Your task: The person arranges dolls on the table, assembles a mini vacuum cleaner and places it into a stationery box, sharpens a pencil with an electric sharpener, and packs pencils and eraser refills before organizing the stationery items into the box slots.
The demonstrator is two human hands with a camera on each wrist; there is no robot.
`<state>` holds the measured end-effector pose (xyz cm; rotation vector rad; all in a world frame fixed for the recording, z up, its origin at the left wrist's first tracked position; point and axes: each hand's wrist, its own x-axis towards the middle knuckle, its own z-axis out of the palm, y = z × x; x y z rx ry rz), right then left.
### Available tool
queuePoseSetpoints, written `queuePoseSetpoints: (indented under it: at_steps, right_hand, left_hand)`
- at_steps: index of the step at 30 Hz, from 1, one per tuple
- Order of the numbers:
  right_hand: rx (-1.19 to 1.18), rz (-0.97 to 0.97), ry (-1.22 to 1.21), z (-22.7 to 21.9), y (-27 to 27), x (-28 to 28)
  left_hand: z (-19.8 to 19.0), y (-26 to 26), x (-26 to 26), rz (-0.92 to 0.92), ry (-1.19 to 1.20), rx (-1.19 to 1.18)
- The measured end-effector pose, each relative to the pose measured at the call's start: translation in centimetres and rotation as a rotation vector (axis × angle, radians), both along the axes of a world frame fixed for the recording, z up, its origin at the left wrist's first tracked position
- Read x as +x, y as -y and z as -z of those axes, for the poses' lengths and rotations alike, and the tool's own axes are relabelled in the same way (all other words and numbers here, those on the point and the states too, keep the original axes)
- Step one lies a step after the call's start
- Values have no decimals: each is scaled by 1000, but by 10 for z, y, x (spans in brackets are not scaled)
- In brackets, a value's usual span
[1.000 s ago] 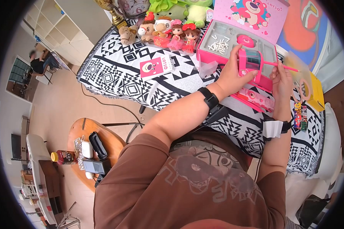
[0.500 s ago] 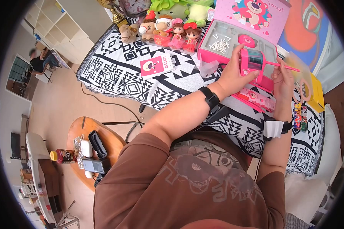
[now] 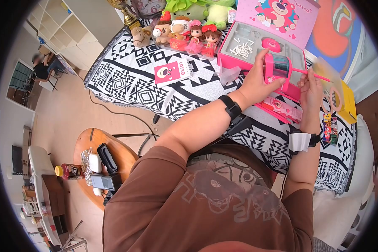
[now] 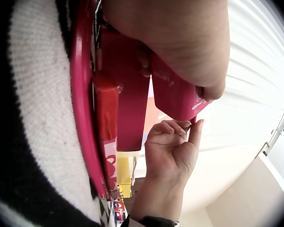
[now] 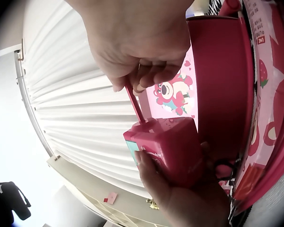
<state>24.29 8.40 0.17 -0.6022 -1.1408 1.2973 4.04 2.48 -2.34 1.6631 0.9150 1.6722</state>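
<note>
A pink pencil sharpener (image 3: 284,78) with a teal see-through window is held up in front of the pink gift box. My left hand (image 3: 257,85) grips it from the left side, thumb in front and fingers around the back. Out of its right side sticks a slim pink pencil (image 3: 324,78), its inner end inside the sharpener. Thumb and fingertips of my right hand (image 3: 311,90) pinch the pencil beyond the sharpener. In the right wrist view the pencil (image 5: 134,105) runs from those fingertips into the end of the sharpener (image 5: 177,153).
The open gift box (image 3: 232,62) holds small white pieces in its grey tray. A pink pencil case (image 3: 281,110) lies below the hands. A Lotso notebook (image 3: 168,72), dolls (image 3: 194,38) and a yellow box (image 3: 345,103) share the patterned cloth (image 3: 132,80).
The right fingers have shifted slightly on the pencil, and its free end sits a little lower. The left hand and sharpener have moved only slightly right.
</note>
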Motion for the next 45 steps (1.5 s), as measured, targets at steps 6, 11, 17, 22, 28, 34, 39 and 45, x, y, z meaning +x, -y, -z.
queuePoseSetpoints:
  at_steps: [6,11,17,22,28,34,39,45]
  right_hand:
    - [45,-104,-37,-9,6,0]
    - [36,-69,10,-2,1,2]
    - [11,-22,12,6,-5,3]
    - [-11,-9,17,3,-2,2]
    - [-34,19,-8,0,1,-2]
    - [-26,0,-11,1,1,0]
    - [-10,-11,-11,0,0,1]
    - [-5,-68,-17,-9,7,-2]
  left_hand:
    - [-1,1,1,-57,-42,63]
    - [0,-1,0,-18,0,28]
    - [-1,2,-1,-32,-63,37]
    - [-3,3,0,-35,-64,46]
    - [-2,2,1,5,8,8]
    - [-4,3,1,25,23,-7]
    - [-4,3,1,9,9,5]
    - [-4,3,2,53,66,-36]
